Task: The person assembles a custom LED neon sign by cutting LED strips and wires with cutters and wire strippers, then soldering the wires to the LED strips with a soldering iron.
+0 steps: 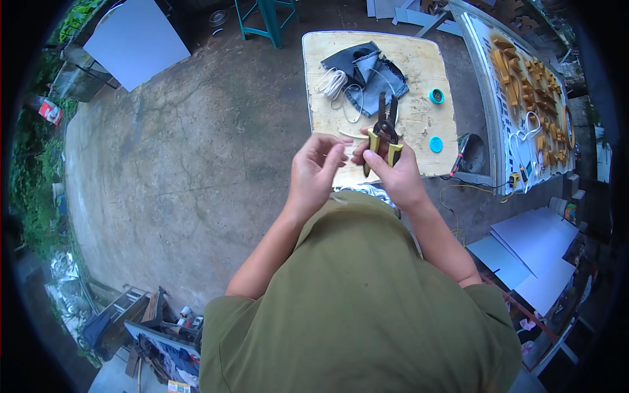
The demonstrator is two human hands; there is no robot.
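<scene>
Cracked concrete floor [183, 144] spreads beyond the left edge of the wooden tabletop [419, 59]; a teal plastic stool [270, 25] stands past its far left corner in soft daylight.

"What's on the table [419, 57]?"
"Denim [379, 80] toward the far edge, cord [332, 84] (white, coiled) by the left edge."
"And the right?"
"A cup [436, 96], and a lid [436, 144] nearer the near corner."

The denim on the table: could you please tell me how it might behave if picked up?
The denim would probably sag, since it lies in loose folds. It might also drag the cord, as a strand seems to lie across it.
</scene>
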